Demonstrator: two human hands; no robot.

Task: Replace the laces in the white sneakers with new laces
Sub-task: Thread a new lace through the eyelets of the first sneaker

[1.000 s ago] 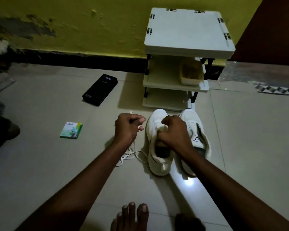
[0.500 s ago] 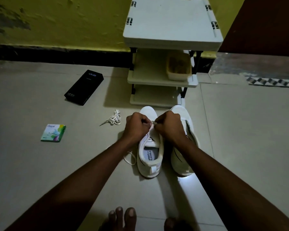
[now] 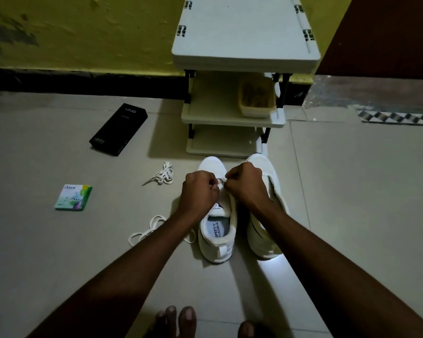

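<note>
Two white sneakers stand side by side on the tiled floor, toes pointing away from me. Over the eyelet area of the left sneaker (image 3: 217, 237), my left hand (image 3: 198, 193) and my right hand (image 3: 247, 187) meet with curled fingers, each pinching the white lace (image 3: 220, 181) that shows between them. The right sneaker (image 3: 264, 240) is partly hidden under my right forearm. A loose lace (image 3: 144, 234) trails on the floor beneath my left forearm. A bundled white lace (image 3: 162, 177) lies to the left of the shoes.
A white plastic shoe rack (image 3: 244, 52) stands just beyond the sneakers against the yellow wall, with a small basket (image 3: 255, 101) on its shelf. A black phone box (image 3: 119, 129) and a small green packet (image 3: 73, 197) lie on the floor at left. My toes (image 3: 178, 320) show at the bottom.
My left hand moved from beside the shoe onto it, and both hands came together at the lace. The view shifted, so the bundled lace now shows.
</note>
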